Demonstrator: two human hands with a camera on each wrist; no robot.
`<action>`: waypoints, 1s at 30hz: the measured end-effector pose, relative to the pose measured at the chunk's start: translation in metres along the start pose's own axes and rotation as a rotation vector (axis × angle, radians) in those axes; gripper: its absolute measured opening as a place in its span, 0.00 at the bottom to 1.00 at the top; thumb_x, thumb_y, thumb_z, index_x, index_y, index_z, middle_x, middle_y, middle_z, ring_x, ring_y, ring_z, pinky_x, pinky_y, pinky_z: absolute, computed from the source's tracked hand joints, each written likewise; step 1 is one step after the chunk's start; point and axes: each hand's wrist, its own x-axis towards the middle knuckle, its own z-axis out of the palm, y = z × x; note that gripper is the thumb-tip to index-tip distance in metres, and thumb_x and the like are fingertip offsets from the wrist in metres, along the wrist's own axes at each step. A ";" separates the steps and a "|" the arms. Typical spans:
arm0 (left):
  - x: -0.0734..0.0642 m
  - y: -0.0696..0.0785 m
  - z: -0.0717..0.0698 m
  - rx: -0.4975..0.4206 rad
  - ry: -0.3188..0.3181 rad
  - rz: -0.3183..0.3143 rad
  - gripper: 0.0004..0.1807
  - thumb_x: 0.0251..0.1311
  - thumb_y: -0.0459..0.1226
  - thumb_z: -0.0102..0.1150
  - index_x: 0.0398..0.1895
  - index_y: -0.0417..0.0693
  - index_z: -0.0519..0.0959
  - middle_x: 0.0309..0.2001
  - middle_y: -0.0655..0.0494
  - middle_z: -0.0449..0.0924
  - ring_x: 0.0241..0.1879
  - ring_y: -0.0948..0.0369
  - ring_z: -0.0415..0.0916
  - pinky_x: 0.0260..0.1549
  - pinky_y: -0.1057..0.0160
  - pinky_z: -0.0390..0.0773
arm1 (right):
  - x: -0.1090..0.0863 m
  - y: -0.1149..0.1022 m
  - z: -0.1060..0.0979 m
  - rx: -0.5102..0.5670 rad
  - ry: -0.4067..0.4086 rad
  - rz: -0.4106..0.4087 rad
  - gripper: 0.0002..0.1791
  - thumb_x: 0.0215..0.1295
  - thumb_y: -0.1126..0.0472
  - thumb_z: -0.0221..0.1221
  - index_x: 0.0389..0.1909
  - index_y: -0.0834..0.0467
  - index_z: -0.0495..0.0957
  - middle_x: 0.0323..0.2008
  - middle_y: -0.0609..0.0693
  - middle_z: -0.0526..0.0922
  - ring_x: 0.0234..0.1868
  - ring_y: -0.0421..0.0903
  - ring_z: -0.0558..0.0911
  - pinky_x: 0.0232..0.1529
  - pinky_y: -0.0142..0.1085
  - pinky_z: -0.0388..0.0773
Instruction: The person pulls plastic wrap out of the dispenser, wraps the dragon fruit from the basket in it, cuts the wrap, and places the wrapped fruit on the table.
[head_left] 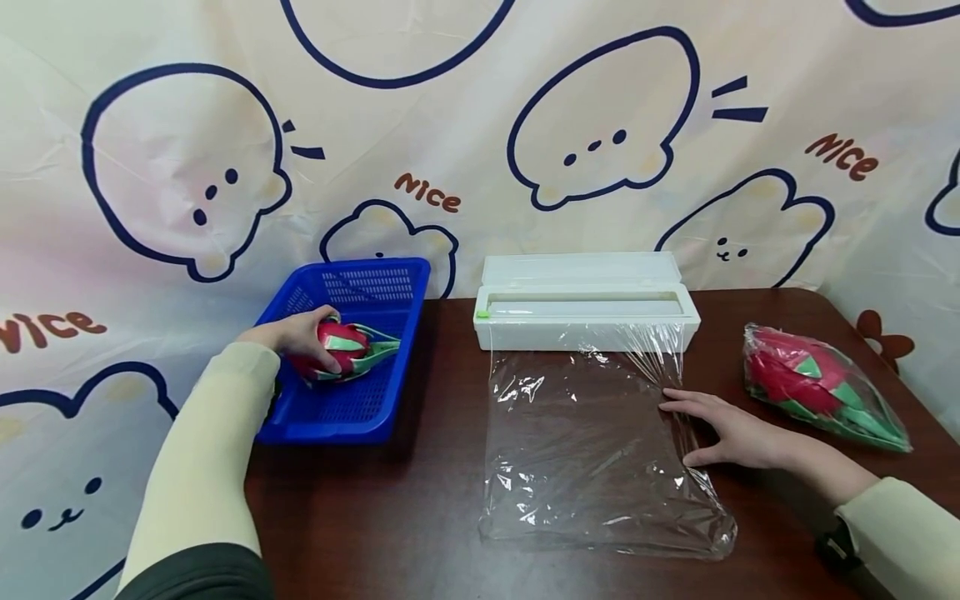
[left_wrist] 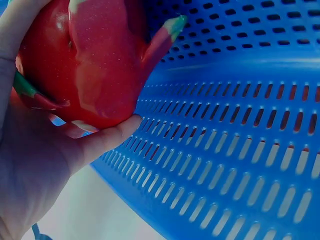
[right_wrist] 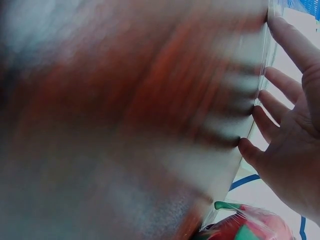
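Your left hand (head_left: pixel 300 337) grips fruit (head_left: pixel 349 347) in the basket (head_left: pixel 330 412), table's (head_left: pixel 405 508) far-left corner.
Your right hand (head_left: pixel 731 433), fingers spread, touches film (head_left: pixel 585 450).

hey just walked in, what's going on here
A person has a dragon fruit in the grip of their left hand, inside a blue basket. The fingertips of their right hand touch the bunched right side of a clear film, which runs from a white box onto the table. A second dragon fruit, wrapped in clear film, lies on the far right.
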 end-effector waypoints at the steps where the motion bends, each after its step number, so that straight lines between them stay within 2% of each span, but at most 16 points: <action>1: 0.000 0.000 0.000 0.002 0.003 0.001 0.50 0.49 0.45 0.76 0.67 0.39 0.54 0.55 0.31 0.64 0.53 0.38 0.66 0.46 0.47 0.77 | 0.000 0.000 0.000 0.000 0.003 -0.001 0.41 0.52 0.41 0.70 0.63 0.57 0.72 0.67 0.61 0.66 0.65 0.63 0.63 0.56 0.57 0.65; 4: -0.002 0.000 -0.002 0.015 0.015 -0.001 0.49 0.48 0.46 0.76 0.66 0.40 0.54 0.55 0.31 0.64 0.53 0.37 0.66 0.46 0.45 0.77 | 0.000 0.000 0.001 0.003 0.010 -0.007 0.40 0.52 0.42 0.70 0.63 0.57 0.72 0.66 0.61 0.66 0.65 0.64 0.63 0.56 0.57 0.65; 8: -0.004 -0.001 -0.004 0.043 0.057 0.001 0.49 0.47 0.49 0.76 0.65 0.41 0.55 0.54 0.31 0.65 0.52 0.36 0.66 0.48 0.42 0.75 | -0.001 0.000 0.000 0.015 0.006 -0.021 0.40 0.52 0.43 0.70 0.63 0.59 0.72 0.66 0.64 0.66 0.64 0.66 0.63 0.55 0.62 0.65; 15: -0.017 0.003 -0.015 0.046 0.190 0.091 0.48 0.45 0.49 0.77 0.63 0.40 0.58 0.52 0.32 0.68 0.50 0.38 0.68 0.47 0.41 0.74 | 0.000 -0.003 -0.003 0.039 -0.014 0.004 0.40 0.52 0.44 0.70 0.63 0.59 0.71 0.67 0.64 0.65 0.65 0.67 0.61 0.56 0.65 0.63; 18: -0.030 0.011 -0.022 0.038 0.232 0.115 0.49 0.46 0.50 0.76 0.63 0.40 0.56 0.53 0.31 0.67 0.50 0.37 0.68 0.47 0.40 0.74 | 0.000 -0.004 -0.004 0.042 -0.014 -0.011 0.40 0.52 0.44 0.70 0.63 0.60 0.71 0.66 0.65 0.64 0.65 0.68 0.61 0.55 0.66 0.62; 24: -0.056 0.029 -0.033 -0.014 0.321 0.116 0.54 0.46 0.51 0.76 0.68 0.43 0.52 0.58 0.32 0.64 0.53 0.37 0.65 0.50 0.39 0.72 | 0.001 -0.004 -0.004 0.053 -0.039 -0.012 0.40 0.53 0.44 0.69 0.63 0.61 0.70 0.67 0.67 0.63 0.65 0.69 0.59 0.56 0.66 0.61; 30: -0.073 0.051 -0.031 -0.063 0.428 0.171 0.52 0.45 0.50 0.77 0.68 0.48 0.54 0.58 0.35 0.66 0.54 0.40 0.65 0.51 0.40 0.71 | 0.000 -0.003 -0.004 0.059 -0.041 -0.013 0.40 0.53 0.44 0.69 0.63 0.62 0.70 0.67 0.68 0.63 0.65 0.70 0.59 0.57 0.67 0.60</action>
